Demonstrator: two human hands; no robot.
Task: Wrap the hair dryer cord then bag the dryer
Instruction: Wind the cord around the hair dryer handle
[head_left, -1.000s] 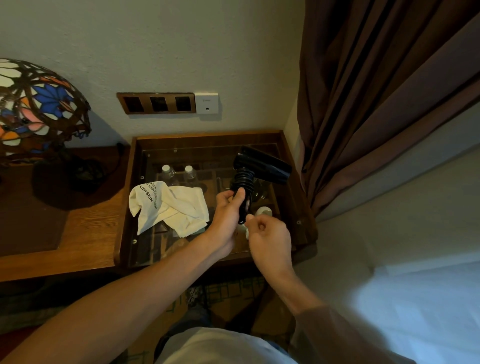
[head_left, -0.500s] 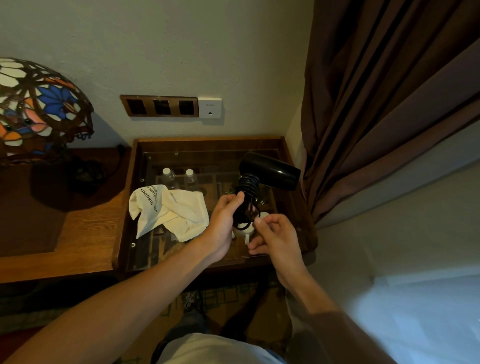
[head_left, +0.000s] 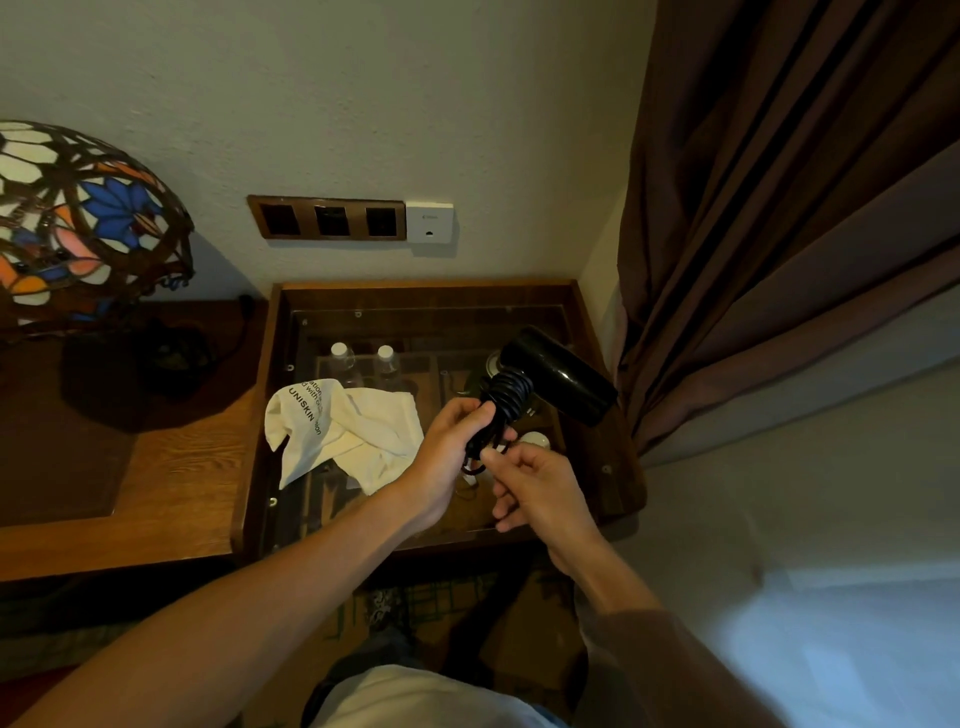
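Note:
A black hair dryer (head_left: 558, 376) is held up over the glass-topped wooden side table (head_left: 415, 296), barrel pointing right. Its black cord (head_left: 511, 392) is coiled in several turns around the handle. My left hand (head_left: 449, 452) grips the lower handle and the coils. My right hand (head_left: 540, 486) sits just below, with thumb and fingers pinching the loose cord end by the handle's base. A crumpled cream cloth bag (head_left: 337, 431) printed UNISKIN lies on the glass to the left of my hands.
Two small bottles (head_left: 363, 358) show beneath the glass. A stained-glass lamp (head_left: 78, 223) stands on the wooden desk (head_left: 171, 493) at left. Wall sockets (head_left: 327, 218) are above the table; a brown curtain (head_left: 779, 208) hangs at right.
The dryer has tilted a little, barrel further right. My right hand has moved up and in, from below the handle to pinch the cord at its base.

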